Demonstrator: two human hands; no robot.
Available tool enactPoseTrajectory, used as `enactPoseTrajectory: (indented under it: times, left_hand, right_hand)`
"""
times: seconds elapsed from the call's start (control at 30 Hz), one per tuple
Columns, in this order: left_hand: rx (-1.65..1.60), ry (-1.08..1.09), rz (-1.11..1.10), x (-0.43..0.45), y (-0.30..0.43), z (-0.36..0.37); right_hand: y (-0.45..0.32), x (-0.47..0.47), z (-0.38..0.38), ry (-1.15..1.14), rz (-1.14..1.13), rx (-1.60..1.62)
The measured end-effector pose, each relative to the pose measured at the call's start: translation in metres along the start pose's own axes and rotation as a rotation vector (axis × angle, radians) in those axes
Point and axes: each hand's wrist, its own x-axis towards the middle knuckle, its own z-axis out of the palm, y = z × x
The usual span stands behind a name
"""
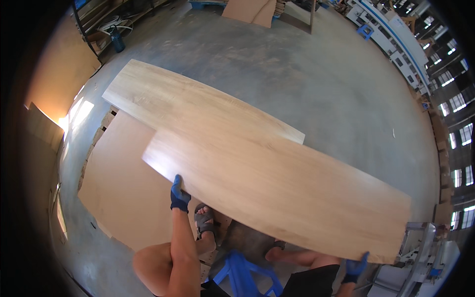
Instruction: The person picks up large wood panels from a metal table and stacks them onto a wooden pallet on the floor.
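Note:
A long wood-grain panel [274, 185] slants across the space before me, with both gloved hands on its near long edge. My left hand [180, 193], in a blue work glove, grips that edge near the panel's left end, thumb on top and fingers hidden beneath. At the right end, my right hand [356, 265] holds the same edge in a matching glove, its thumb over the top face. Beyond it, a second wood-grain panel [178, 94] lies partly covered by the held one. Under both on the left is a large brown cardboard sheet [126, 178].
A blue plastic stool [241, 274] stands between my legs. Metal machine parts [423, 252] are close by the right end of the held panel. To the far left are a shelf rack [100, 22] and a dark blue bottle [117, 40]. A long white machine [397, 41] stands at the upper right.

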Motion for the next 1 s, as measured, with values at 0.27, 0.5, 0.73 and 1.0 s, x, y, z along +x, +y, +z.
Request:
enactPoseTrajectory:
  times: [0.27,0.5,0.73,1.0]
  left_hand:
    - [0.431,0.281,-0.145,0.09,0.01,0.057]
    - [0.79,0.627,-0.143,0.146,-0.019,0.024]
    - [0.846,0.524,0.008,0.188,0.025,0.022]
    - [0.748,0.536,-0.007,0.192,0.023,0.025]
  right_hand:
    - [0.242,0.052,0.168,-0.051,0.68,0.08]
    - [0.341,0.067,0.101,0.28,0.887,-0.43]
    - [0.357,0.118,0.133,0.192,0.758,-0.616]
    - [0.384,0.118,0.191,0.318,0.839,-0.476]
